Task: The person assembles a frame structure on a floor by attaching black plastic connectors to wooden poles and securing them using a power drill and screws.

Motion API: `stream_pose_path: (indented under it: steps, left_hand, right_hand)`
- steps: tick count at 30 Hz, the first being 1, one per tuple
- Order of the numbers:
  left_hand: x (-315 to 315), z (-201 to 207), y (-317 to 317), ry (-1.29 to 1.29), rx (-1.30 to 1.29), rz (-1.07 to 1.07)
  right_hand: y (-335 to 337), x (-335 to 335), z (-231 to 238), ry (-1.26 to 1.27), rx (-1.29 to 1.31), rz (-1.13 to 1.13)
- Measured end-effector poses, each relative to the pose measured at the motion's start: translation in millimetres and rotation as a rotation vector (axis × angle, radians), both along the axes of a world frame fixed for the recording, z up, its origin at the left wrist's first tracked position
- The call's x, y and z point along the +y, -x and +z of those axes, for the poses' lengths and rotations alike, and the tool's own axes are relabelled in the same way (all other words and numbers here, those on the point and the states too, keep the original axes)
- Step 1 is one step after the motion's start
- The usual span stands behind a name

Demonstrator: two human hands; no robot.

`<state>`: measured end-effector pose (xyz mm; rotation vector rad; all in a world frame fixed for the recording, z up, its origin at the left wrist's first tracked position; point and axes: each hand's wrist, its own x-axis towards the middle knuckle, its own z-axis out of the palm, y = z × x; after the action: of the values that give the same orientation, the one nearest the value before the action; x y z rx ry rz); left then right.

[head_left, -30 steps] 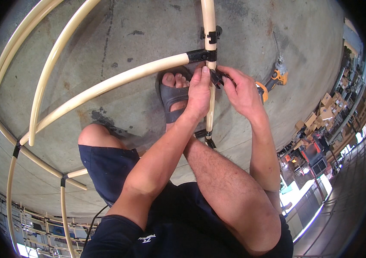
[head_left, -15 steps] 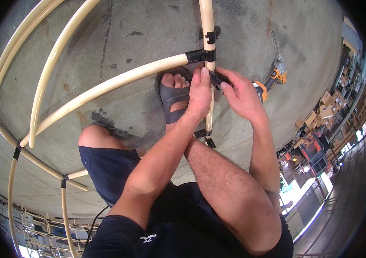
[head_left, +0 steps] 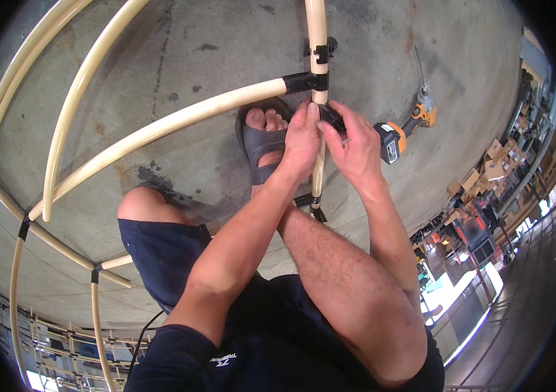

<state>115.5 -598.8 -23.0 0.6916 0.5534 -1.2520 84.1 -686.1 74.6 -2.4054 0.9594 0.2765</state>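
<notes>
An upright cream pipe [head_left: 317, 36] runs down the middle, with a black joint [head_left: 303, 83] tying it to a long cream pipe [head_left: 180, 124] that goes off to the left. Just below that joint, my left hand [head_left: 301, 144] is closed around the upright pipe, thumb pointing up along it. My right hand [head_left: 358, 153] grips a black pipe joint piece [head_left: 331, 118] against the same pipe, its thumb close to my left fingers. Part of this piece is covered by my fingers. Higher up, a black clip-like fitting [head_left: 320, 54] sits on the pipe.
An orange and black cordless power tool [head_left: 415, 123] with a long bit lies on the concrete floor [head_left: 219, 32] to the right. My sandalled foot [head_left: 263, 147] stands left of the pipe. More joined cream pipes [head_left: 62, 242] rise at left; cardboard boxes [head_left: 493, 166] are far right.
My right hand has shifted slightly left and turned, with its thumb now nearer my left hand. The black joint piece has tilted with it, and the power tool's battery has come into sight.
</notes>
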Motion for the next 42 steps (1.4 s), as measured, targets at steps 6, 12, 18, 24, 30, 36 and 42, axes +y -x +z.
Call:
stream_pose_path:
  steps: [6, 12, 18, 24, 30, 36, 42]
  left_hand:
    - [-5, 3, -1, 0.005, 0.01, 0.048]
    - [1, 10, -13, 0.047, 0.121, 0.043]
    - [-4, 17, -15, -0.004, 0.109, 0.056]
    - [1, 7, -14, 0.095, 0.044, -0.025]
    - [-2, 4, -13, 0.059, 0.07, -0.04]
    - [0, -8, -12, 0.051, 0.024, -0.023]
    - [0, -3, -12, 0.018, 0.0, -0.02]
  right_hand:
    - [0, 14, -6, 0.049, -0.059, -0.161]
    - [-2, 14, -5, 0.077, -0.072, -0.143]
    - [4, 13, -3, 0.001, -0.114, -0.214]
    - [10, 8, -5, -0.001, -0.155, -0.196]
    - [15, -6, 2, -0.188, -0.085, -0.168]
    - [15, -22, 5, -0.62, -0.157, -0.411]
    - [21, -17, -2, -0.452, -0.165, -0.404]
